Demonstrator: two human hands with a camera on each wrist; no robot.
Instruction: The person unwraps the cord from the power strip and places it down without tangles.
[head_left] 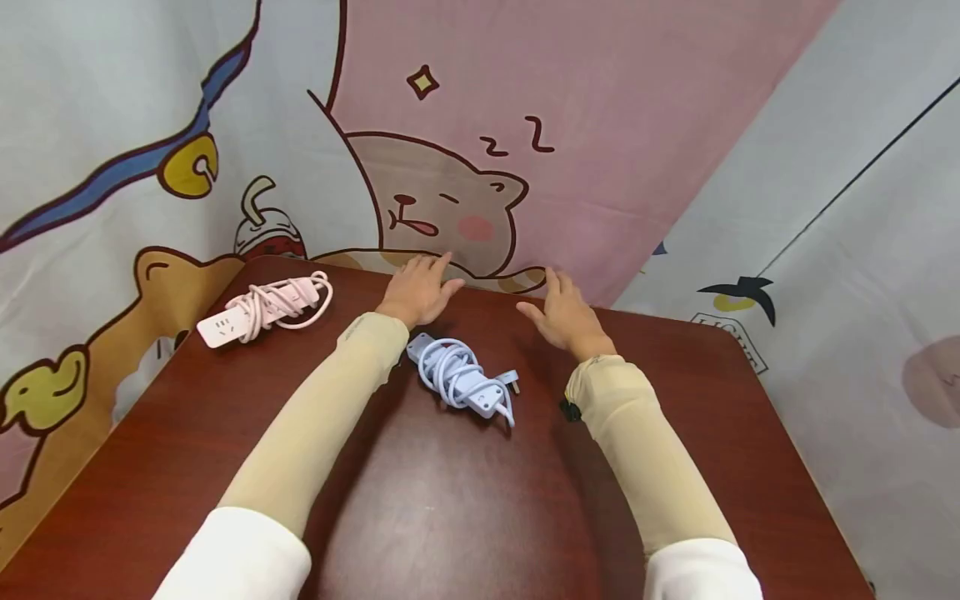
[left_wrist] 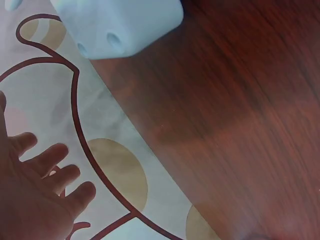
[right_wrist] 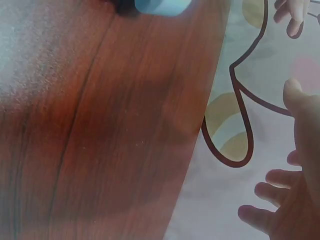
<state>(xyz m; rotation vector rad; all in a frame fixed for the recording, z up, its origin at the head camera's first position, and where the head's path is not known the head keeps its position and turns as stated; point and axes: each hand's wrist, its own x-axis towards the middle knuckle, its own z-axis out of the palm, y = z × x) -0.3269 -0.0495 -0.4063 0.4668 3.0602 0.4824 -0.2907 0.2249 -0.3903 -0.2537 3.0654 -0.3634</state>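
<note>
My left hand (head_left: 417, 292) is stretched out near the far edge of the table, fingers extended and nothing in them. To its right my right hand (head_left: 564, 319) reaches forward the same way, also holding nothing. Between the forearms lies a blue power strip (head_left: 465, 383) wrapped in its own cord, its plug at the right end. One end of that strip shows large at the top of the left wrist view (left_wrist: 125, 30). Off to the left, a pink power strip (head_left: 262, 310) lies with its cord wound round it.
The dark red-brown wooden table (head_left: 442, 517) has its far edge against a printed curtain (head_left: 637, 100) with cartoon animals. The curtain also hangs along the left and right sides. The pink strip lies by the table's far left corner.
</note>
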